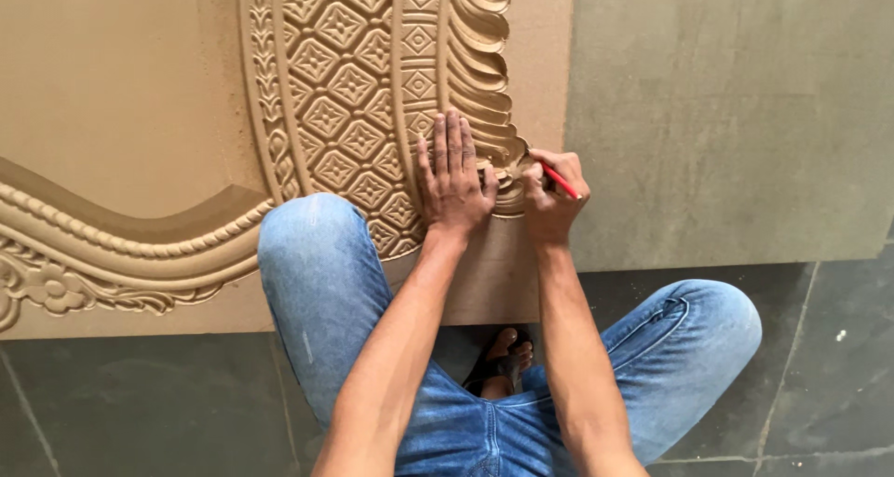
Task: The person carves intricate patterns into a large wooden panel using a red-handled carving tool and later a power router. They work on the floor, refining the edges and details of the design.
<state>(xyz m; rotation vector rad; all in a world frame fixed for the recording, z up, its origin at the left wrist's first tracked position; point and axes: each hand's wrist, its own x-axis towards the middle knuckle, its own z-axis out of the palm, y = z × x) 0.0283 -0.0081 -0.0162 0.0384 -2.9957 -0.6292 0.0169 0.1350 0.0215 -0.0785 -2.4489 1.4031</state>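
squatting in blue jeans (326, 282) on the dark stone floor (140, 412), the person works over a carved brown panel (121, 114). left hand (453, 184) lies flat, fingers released, on the diamond pattern (349, 86). right hand (551, 198) grips a red pencil (560, 181) at the feathered border (480, 67), tip touching the carving.

Layout, my view: carved panel (279, 114) lies on floor (819, 365) ahead of my knees, w/ plain slab (726, 114) touching its right edge. Left hand (453, 184) flat on carving; right hand (551, 198) just beside it, w/ pencil (561, 181) at scalloped border.
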